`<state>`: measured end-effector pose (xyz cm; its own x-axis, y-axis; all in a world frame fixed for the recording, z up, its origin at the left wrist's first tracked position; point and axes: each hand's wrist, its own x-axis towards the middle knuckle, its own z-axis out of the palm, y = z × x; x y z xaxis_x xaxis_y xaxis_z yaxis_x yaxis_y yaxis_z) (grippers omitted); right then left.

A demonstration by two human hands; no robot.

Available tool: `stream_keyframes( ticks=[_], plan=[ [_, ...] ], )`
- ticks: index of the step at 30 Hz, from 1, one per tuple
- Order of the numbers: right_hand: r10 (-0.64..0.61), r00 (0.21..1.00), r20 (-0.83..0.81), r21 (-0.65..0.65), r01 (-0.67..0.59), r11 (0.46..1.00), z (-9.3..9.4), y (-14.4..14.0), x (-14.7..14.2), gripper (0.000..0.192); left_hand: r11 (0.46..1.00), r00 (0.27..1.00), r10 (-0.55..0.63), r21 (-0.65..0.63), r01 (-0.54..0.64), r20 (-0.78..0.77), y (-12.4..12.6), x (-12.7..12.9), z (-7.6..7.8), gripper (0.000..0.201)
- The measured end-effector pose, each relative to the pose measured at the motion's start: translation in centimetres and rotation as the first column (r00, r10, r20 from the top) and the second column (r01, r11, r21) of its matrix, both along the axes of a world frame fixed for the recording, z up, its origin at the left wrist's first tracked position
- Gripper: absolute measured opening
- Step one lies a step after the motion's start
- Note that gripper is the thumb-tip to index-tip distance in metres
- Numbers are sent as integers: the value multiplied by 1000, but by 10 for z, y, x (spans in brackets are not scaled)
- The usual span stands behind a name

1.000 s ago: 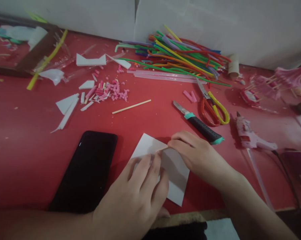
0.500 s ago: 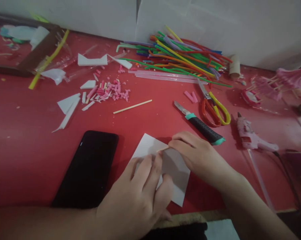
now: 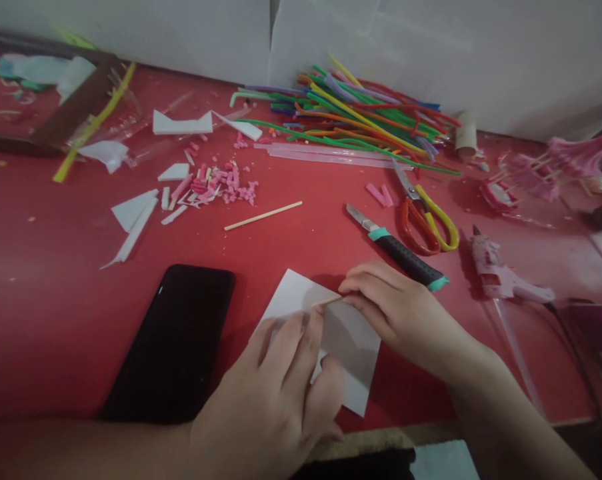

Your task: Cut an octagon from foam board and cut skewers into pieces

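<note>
A white card (image 3: 348,347) lies flat on the red surface (image 3: 55,313) near the front edge, a little right of the middle. The left hand (image 3: 275,393) rests on its near left part, fingers spread and pressing down on it, closed on nothing. The right hand (image 3: 405,313) sits at the card's far right edge with thumb and forefinger pinched on a thin wooden stick (image 3: 325,301), whose free end lies across the card and points left, close to the left fingertips.

Just left of the card lies a black phone (image 3: 175,347), screen dark. Beyond the right hand, touching or nearly touching its knuckles, is a craft knife (image 3: 395,248) with a black handle and teal trim. Right of the knife lie scissors (image 3: 423,210) with red and yellow handles, and further right a pink glue gun (image 3: 501,277).

At the far side, by the white wall, is a heap of coloured straws (image 3: 361,113). Left of it are white card scraps (image 3: 135,210) and a scatter of pink bits (image 3: 221,183). A second stick (image 3: 263,215) lies alone on the surface between the scraps and the knife.
</note>
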<state>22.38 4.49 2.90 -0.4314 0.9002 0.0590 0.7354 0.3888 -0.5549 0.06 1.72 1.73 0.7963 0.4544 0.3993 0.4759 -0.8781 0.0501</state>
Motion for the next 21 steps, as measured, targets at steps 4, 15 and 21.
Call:
stream_keyframes(
  ticks=[4, 15, 21],
  plan=[
    [12, 1000, -2, 8, -12, 1000, 0, 1, 1, 15, 1000, 1000, 0, -14, 0, -5, -1, -3, 0, 37],
    [30, 1000, 8, 4, -30, 1000, -1, 1, 0, 19, 999, 1000, 9, -44, -9, -1, -3, -2, -2, 31],
    [33, 999, -2, 5, -33, 999, -1, 1, 0, 18, 999, 1000, 10, -51, -11, -13, -6, -3, -4, 31]
  ],
)
